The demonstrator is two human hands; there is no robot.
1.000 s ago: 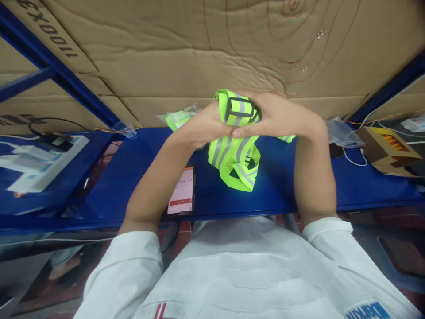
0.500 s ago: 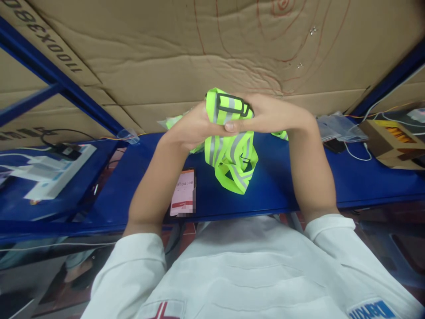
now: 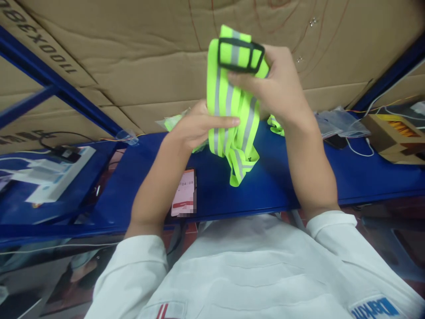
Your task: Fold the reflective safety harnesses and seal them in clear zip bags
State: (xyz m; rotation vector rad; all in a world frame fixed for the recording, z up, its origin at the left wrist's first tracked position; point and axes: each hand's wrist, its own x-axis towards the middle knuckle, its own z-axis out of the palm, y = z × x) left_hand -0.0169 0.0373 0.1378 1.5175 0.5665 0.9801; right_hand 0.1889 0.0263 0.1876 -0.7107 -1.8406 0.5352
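Observation:
A neon yellow reflective strap harness (image 3: 232, 110) with grey stripes hangs in the air above the blue shelf (image 3: 272, 186). My right hand (image 3: 272, 84) is raised and pinches its top end just below a black plastic buckle (image 3: 241, 55). My left hand (image 3: 195, 126) sits lower, thumb and fingers closed on the left side of the hanging straps. The loose loops dangle down to just above the shelf.
A phone (image 3: 184, 198) with a lit timer screen lies on the shelf under my left forearm. Clear plastic bags (image 3: 335, 124) and a brown box (image 3: 395, 137) sit at the right, a white power strip (image 3: 53, 175) at the left. Cardboard (image 3: 133, 71) backs the shelf.
My right hand has lifted the buckle end upward, pulling the bunched straps out long. My left hand stayed low, now holding the straps partway down.

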